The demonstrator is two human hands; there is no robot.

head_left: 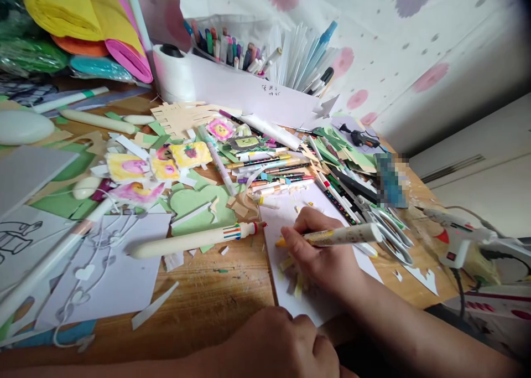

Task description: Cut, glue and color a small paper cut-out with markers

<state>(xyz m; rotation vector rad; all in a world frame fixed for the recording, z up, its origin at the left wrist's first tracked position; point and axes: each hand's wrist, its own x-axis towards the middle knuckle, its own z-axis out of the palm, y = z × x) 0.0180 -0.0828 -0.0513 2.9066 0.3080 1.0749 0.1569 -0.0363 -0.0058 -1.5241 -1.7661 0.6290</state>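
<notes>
The right hand (319, 250) is closed in a writing grip around a fat cream marker (344, 236) with a printed barrel. Its yellow tip is pressed to a white sheet (282, 215) lying flat on the wooden table (215, 300), just in front of the person. The marker lies nearly level, its blunt end pointing right toward the scissors (392, 231).

The left hand (277, 345) sits low at the near edge of the table, curled into a loose fist. I cannot tell whether it holds anything or pins the sheet down, since the paper's near corner runs under it.

As for progress, the colouring on this sheet looks barely begun. I can see only a few small yellowish marks beside and under the right hand, and the rest of the visible paper is still plain white. Most of the sheet's middle is hidden by the hand, so there may be more.

Finished pieces seem to be piled further back on the left: several small cut-outs (166, 165) coloured in yellow and pink, lying on green paper scraps (199, 201). A long multicolour pen (194, 239) lies just left of the sheet. Loose markers (274, 170) are scattered behind it, and a white box of pens (249, 84) stands by the wall. A glue gun (460, 245) rests on the right.
</notes>
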